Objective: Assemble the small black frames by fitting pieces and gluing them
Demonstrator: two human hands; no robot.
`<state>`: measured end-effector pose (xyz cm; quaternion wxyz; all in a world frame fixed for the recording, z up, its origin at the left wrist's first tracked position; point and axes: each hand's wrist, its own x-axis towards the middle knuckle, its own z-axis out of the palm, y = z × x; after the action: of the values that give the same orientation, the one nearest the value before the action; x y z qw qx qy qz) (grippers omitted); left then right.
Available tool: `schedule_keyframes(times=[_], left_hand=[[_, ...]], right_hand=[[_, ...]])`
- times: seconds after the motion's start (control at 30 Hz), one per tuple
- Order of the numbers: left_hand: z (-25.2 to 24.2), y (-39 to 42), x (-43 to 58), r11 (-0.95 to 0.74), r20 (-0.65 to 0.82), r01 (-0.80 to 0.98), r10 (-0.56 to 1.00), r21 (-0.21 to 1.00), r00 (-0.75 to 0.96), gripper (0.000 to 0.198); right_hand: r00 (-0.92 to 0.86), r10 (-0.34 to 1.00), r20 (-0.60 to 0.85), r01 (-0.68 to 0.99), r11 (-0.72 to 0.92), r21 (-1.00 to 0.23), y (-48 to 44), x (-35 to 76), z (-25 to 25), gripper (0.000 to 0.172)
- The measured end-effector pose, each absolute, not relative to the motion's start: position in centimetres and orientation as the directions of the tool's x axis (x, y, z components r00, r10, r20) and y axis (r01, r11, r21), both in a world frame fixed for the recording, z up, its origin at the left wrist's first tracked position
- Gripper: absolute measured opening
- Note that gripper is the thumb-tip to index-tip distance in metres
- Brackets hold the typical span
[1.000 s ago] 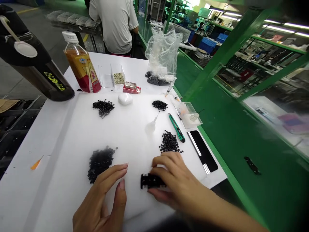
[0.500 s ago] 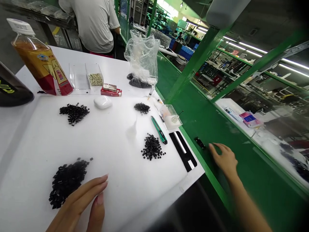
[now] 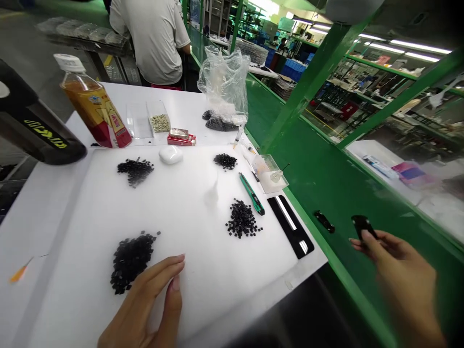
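Observation:
My right hand [image 3: 400, 270] hangs over the green conveyor belt [image 3: 337, 193], pinching a small black plastic part [image 3: 363, 227] between its fingers. It is slightly blurred. A similar black part [image 3: 324, 221] lies on the belt to the left of that hand, not touching it. My left hand [image 3: 145, 299] rests open on the white work board [image 3: 87, 212], its fingertips just right of a heap of small black pieces [image 3: 130, 258]. Further up the board are several smaller black heaps, the nearest to my right hand [image 3: 241, 219].
A green-handled utility knife [image 3: 252, 194] and a black strip with metal edges [image 3: 291, 226] lie near the belt. Behind stand a bottle of amber liquid [image 3: 94, 108], a clear plastic bag [image 3: 224, 84] and a clear box. A seated co-worker [image 3: 150, 41] faces away.
My right hand has moved from the belt's edge further right and now pinches a black part. The part on the belt has moved right, and the view has shifted slightly.

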<state>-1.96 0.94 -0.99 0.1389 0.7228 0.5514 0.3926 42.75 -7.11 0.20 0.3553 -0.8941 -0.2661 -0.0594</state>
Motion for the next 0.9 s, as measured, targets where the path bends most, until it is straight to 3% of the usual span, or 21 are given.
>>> schedule_keyframes(times=[0.07,0.1,0.17,0.27,0.33,0.47,0.6,0.67,0.9], left_hand=[[-0.5,1.1,-1.9,-0.447,0.468,0.658,0.87,0.607,0.159,0.024],[-0.4,1.2,-1.8,-0.48,0.484,0.636,0.855,0.605,0.186,0.025],[-0.2,1.4,-1.8,-0.516,0.498,0.602,0.84,0.61,0.216,0.027],[-0.2,1.6,-1.6,-0.565,0.515,0.572,0.814,0.594,0.269,0.027],[-0.3,1.7,-1.5,-0.58,0.519,0.569,0.805,0.582,0.289,0.028],[-0.6,1.9,-1.0,-0.538,0.526,0.653,0.815,0.534,0.241,0.037],[-0.7,1.9,-0.6,-0.573,0.518,0.697,0.79,0.431,0.329,0.035],[-0.7,1.8,-0.4,-0.593,0.512,0.695,0.778,0.406,0.365,0.032],[-1.0,1.6,-0.3,-0.569,0.508,0.704,0.794,0.425,0.334,0.027]], right_hand=[[0.786,0.575,0.228,0.49,-0.353,-0.797,-5.0,38.5,2.0,0.043],[0.654,0.743,0.145,0.451,-0.229,-0.863,-3.9,36.0,2.9,0.043],[0.331,0.943,0.033,0.409,-0.112,-0.906,-1.8,30.4,4.4,0.039],[-0.066,0.995,-0.069,0.418,-0.035,-0.908,0.9,22.6,5.1,0.022],[-0.206,0.975,-0.08,0.49,0.032,-0.871,2.3,19.0,4.6,0.02],[-0.19,0.979,0.068,0.636,0.176,-0.751,4.5,17.7,3.2,0.034],[-0.027,0.984,0.178,0.875,0.11,-0.471,6.7,21.2,2.9,0.019],[0.008,0.986,0.165,0.925,0.055,-0.376,7.7,22.8,3.0,0.017],[-0.095,0.995,-0.009,0.959,0.09,-0.27,10.3,22.8,3.7,0.017]])
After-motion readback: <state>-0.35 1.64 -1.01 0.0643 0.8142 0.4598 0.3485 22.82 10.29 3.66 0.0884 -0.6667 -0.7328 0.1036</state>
